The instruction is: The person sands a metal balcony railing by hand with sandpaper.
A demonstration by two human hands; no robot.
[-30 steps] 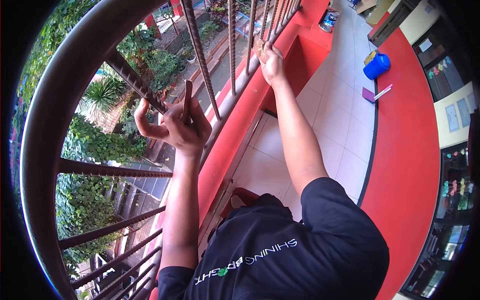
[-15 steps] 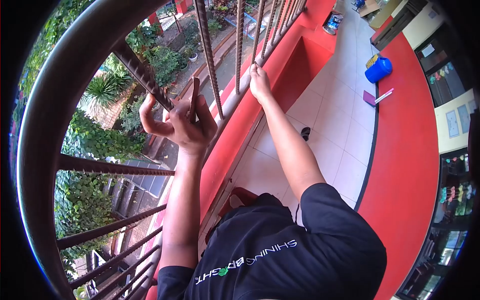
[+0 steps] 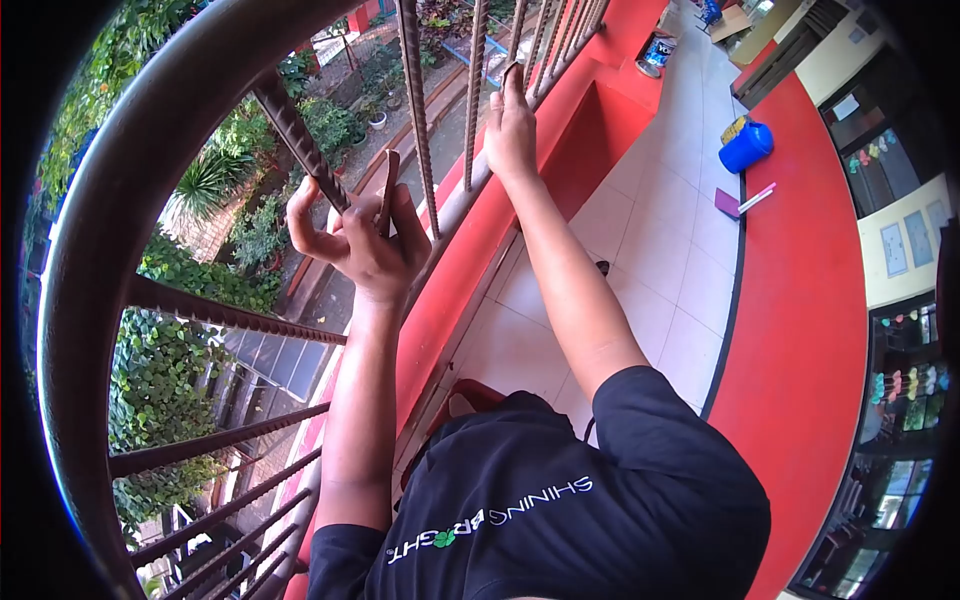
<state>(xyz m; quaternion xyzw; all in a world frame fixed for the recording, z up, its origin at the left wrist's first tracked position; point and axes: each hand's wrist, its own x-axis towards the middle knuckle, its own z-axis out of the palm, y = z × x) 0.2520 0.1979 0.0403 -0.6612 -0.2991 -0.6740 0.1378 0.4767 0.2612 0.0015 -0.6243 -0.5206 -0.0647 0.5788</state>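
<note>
My left hand [image 3: 368, 250] is curled round a ribbed metal bar [image 3: 300, 135] of the railing. A thin, stiff brown strip [image 3: 389, 185] pokes up between its fingers. Farther along the railing, my right hand [image 3: 511, 138] is closed with its fingertips at another ribbed bar [image 3: 517, 35]. Between those fingertips shows the edge of a small, folded brownish piece [image 3: 514, 74], which looks like sandpaper. Most of that piece is hidden by the fingers.
A thick dark top rail [image 3: 75, 270] curves along the left. Below the bars runs a red ledge [image 3: 425, 350]. A can [image 3: 655, 55] stands on the ledge's far end. A blue container [image 3: 746, 148] and a purple object [image 3: 727, 203] are beyond the tiled floor [image 3: 640, 260]. Plants grow outside.
My right hand has slid upward along its bar, and the folded piece at its fingertips now shows. My left hand keeps its place on the bar. The view has shifted slightly.
</note>
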